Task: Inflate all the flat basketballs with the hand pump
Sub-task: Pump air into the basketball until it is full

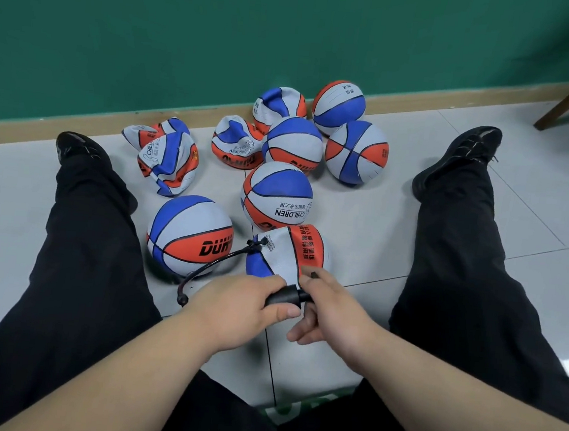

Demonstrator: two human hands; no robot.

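Left fingers (265, 282) curl tight over the black pump (284, 297), thumb laid along its barrel. The left hand (240, 309) and right hand (331, 309) sit close together. The right one wraps the pump's other end, and its fingers hide most of that end. A black hose (217, 261) loops out from the left and arcs up to the half-flat ball (290, 250), which sits on the tiled floor (361, 222) just beyond the hands. A round ball (188, 234) lies just left of it and another ball (276, 195) just behind. Farther off there's a crumpled ball (167, 157) on the left and more balls (356, 151) clustered near the green wall (223, 38). Black-trousered legs (471, 266) stretch out on either side of them.
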